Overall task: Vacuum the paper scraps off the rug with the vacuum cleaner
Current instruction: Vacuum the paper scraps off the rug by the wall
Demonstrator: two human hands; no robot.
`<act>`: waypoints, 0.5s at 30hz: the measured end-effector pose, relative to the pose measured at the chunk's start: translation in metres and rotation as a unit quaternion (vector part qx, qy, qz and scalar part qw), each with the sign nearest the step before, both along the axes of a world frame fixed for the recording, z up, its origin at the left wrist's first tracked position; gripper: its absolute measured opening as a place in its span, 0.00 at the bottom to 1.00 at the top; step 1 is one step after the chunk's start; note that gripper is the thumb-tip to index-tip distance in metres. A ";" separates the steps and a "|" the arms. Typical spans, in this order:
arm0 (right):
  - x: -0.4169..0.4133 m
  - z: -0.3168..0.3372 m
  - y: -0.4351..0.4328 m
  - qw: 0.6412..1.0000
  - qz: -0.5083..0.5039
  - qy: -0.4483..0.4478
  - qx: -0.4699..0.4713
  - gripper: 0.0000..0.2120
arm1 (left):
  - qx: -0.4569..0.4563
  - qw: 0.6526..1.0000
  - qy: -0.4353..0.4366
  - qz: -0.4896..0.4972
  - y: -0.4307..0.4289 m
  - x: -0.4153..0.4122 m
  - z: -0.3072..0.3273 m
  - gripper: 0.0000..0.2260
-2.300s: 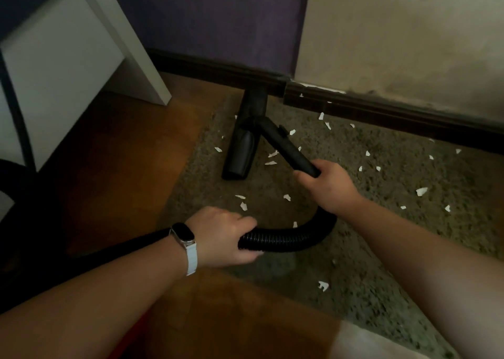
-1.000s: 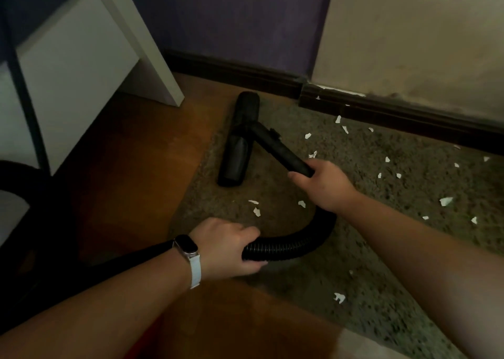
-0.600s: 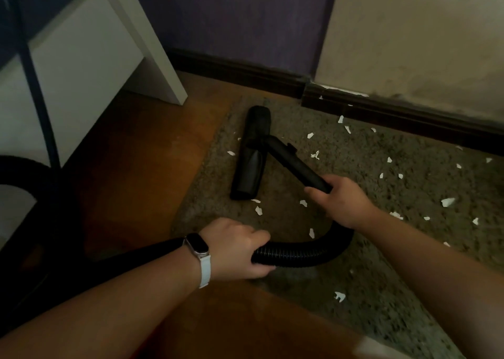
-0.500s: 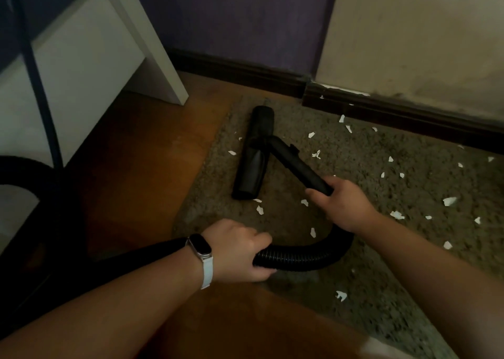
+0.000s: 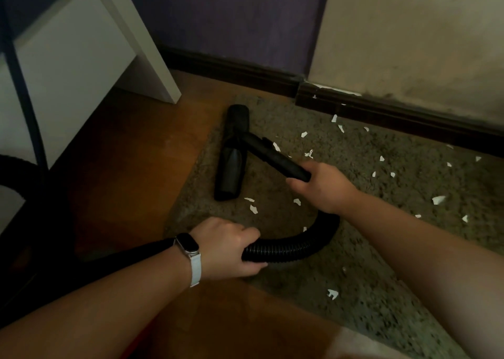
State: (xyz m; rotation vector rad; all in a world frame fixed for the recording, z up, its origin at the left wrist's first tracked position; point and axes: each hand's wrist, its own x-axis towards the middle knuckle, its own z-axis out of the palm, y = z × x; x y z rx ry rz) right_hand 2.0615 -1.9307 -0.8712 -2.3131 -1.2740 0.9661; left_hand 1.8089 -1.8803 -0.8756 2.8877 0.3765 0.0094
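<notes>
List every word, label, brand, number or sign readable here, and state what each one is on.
No text can be read.
Watch: screen dark, nothing displayed.
Vacuum head, tube, hose: plain black, no mark visible in this dim view.
Paper scraps: white, too small to show any print.

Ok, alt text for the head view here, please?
A person vacuums a rug: the right hand grips the black wand, the left hand the ribbed hose. The nozzle rests near the rug's left edge; white paper scraps lie scattered to its right.
</notes>
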 end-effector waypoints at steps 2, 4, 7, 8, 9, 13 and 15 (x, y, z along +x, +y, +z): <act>0.003 -0.003 -0.014 1.000 -0.022 0.002 -0.006 0.12 | -0.002 1.000 0.000 -0.009 -0.002 0.003 0.000 0.16; 0.003 -0.006 -0.028 0.999 -0.044 0.006 -0.002 0.12 | 0.001 1.000 0.005 -0.022 -0.004 0.005 0.001 0.16; -0.001 -0.008 -0.037 0.998 -0.061 0.005 0.016 0.12 | 0.008 0.999 0.005 -0.032 -0.006 0.005 -0.001 0.16; -0.002 -0.007 -0.035 0.998 -0.062 0.005 0.022 0.12 | 0.008 1.000 0.003 -0.029 -0.006 0.004 -0.001 0.16; -0.004 -0.007 -0.030 0.998 -0.058 0.006 0.028 0.12 | 0.007 1.000 0.001 -0.026 -0.006 0.002 -0.002 0.16; -0.011 0.000 0.001 0.999 -0.009 0.003 0.041 0.09 | 0.001 1.000 -0.001 -0.008 0.002 -0.007 -0.001 0.15; -0.015 0.003 0.018 0.999 0.023 0.000 0.035 0.10 | -0.002 1.000 0.002 0.007 0.005 -0.011 -0.001 0.16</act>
